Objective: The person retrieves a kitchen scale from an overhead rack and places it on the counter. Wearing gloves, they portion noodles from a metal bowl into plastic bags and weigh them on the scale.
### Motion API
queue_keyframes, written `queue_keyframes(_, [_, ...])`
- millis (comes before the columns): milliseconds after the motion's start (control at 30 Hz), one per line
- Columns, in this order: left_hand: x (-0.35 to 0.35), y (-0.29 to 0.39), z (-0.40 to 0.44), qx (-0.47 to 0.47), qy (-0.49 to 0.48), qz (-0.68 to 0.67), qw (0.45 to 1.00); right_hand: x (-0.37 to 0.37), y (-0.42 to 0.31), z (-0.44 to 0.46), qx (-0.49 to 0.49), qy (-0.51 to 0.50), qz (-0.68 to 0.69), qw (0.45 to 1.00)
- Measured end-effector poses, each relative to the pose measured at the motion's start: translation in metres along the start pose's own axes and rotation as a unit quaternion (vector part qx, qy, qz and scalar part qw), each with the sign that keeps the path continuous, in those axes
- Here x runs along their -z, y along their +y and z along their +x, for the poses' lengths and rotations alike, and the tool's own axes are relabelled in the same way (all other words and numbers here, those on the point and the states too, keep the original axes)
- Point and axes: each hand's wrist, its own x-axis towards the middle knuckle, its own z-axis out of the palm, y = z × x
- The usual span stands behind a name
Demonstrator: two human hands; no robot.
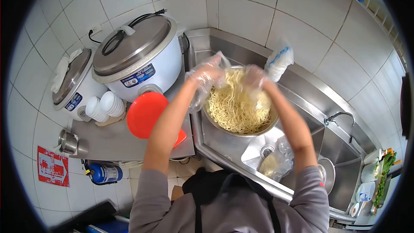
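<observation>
A large round metal bowl (210, 118) full of pale yellow noodles (239, 114) stands on the steel sink counter. My left hand (208, 74), in a loose clear plastic glove, is over the bowl's left rim, beside the noodles; its fingers are partly hidden by crumpled plastic. Over the right part of the bowl, my right hand (256, 78) is also gloved and blurred by motion. It appears closed on noodles, with a pale smear of strands below it. Between the hands some strands rise above the heap.
Two rice cookers (168, 67) stand left, with stacked white cups (112, 104) and a red plate (147, 114). A plastic bag (280, 164) lies by the drain. A white plastic-wrapped bundle (279, 64) is behind the bowl. Sink basins and a faucet (338, 116) are right.
</observation>
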Motion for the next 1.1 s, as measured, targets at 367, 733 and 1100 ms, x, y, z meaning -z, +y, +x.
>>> queue_keyframes(367, [0.020, 0.137, 0.012, -0.084, -0.066, 0.098, 0.989, 0.244, -0.112, -0.038, 0.043, 0.204, 0.005, 0.978])
queue_keyframes(733, [-0.027, 0.068, 0.016, -0.180, -0.182, -0.025, 0.966, 0.015, -0.086, -0.025, 0.109, 0.416, 0.610, 0.665])
queue_keyframes(1100, [-0.043, 0.033, -0.006, -0.106, -0.148, -0.125, 0.975, 0.078, -0.034, -0.013, 0.150, 0.062, -0.025, 0.986])
